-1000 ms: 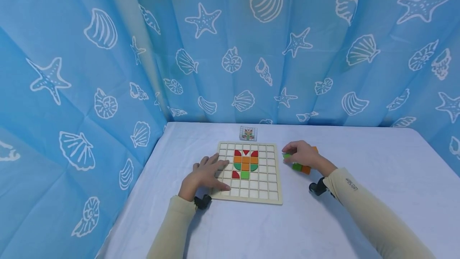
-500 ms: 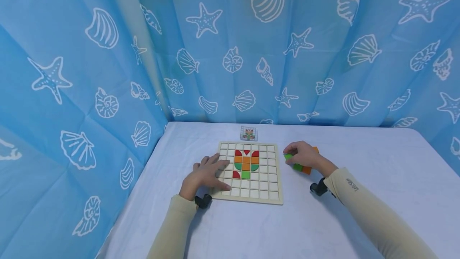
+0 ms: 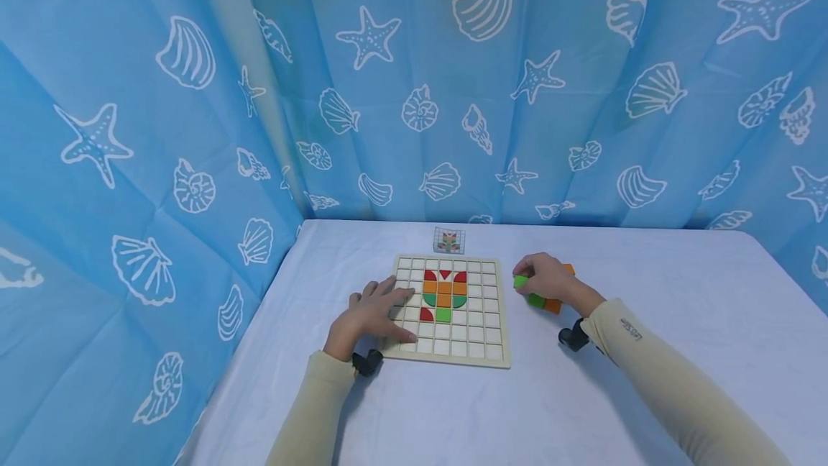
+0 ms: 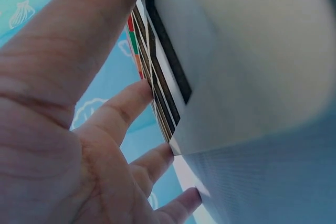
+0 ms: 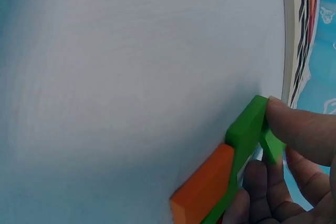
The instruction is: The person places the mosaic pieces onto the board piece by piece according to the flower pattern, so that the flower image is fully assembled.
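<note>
My left hand (image 3: 370, 313) lies spread over the left side of a square wooden grid board (image 3: 475, 352), thumb and fingers reaching onto its cells. In the left wrist view, several fingertips (image 4: 163, 153) touch the board along its edge. Red, orange and green tiles form a flower shape on the grid, with a light green square (image 3: 443, 315) at its lower end. Right of the board, my right hand (image 3: 547, 279) pinches a light green tile (image 5: 272, 146) between thumb and fingers. Below that hand are a darker green tile (image 5: 249, 121) and an orange tile (image 5: 203, 184), partly hidden.
A small picture card (image 3: 449, 241) with a flower pattern on a grid lies behind the board. Another orange piece (image 3: 568, 269) shows past the right hand. A white cloth (image 3: 446, 416) covers the table, and a blue seashell curtain (image 3: 414, 56) hangs behind and to the left.
The light green tile shows more of its face at my right fingertips, which have shifted slightly right. My left hand stays in place on the board.
</note>
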`<state>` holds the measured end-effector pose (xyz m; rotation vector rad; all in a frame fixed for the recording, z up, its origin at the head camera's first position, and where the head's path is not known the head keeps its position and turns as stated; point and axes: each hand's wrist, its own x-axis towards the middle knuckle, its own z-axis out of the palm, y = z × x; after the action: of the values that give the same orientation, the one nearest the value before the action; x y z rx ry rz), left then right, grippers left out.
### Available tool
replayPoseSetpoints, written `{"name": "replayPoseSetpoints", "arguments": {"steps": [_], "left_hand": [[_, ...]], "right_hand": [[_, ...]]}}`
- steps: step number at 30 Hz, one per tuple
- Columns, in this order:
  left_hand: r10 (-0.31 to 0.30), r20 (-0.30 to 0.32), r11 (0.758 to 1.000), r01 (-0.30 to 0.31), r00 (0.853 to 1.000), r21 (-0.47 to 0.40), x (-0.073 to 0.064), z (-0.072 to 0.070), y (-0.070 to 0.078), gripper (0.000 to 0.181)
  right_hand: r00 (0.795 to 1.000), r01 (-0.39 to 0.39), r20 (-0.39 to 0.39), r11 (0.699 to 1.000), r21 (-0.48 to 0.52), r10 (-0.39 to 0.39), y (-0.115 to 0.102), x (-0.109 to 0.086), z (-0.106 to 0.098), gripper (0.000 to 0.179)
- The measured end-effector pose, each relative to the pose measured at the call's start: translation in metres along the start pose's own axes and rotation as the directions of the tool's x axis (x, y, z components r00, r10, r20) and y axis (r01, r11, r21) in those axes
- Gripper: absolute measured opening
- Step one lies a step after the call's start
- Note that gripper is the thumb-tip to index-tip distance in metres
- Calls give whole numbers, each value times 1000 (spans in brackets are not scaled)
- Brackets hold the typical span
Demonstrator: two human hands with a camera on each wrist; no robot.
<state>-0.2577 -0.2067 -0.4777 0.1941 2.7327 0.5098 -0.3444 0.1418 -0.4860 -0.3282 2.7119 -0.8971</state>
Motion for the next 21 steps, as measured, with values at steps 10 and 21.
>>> {"name": "replayPoseSetpoints", "arguments": {"steps": [10,21], "left_hand": [[-7,-16,1000,7,1000,-3,0,3,-1,92],[10,-34,1000,-10,999,-15,-1,3,-1,92]], "right_hand": [[999,29,-24,999,-39,-30,-4,-1,2,21],[991,40,-129,998,-39,-45,-8,0,4,19]]}}
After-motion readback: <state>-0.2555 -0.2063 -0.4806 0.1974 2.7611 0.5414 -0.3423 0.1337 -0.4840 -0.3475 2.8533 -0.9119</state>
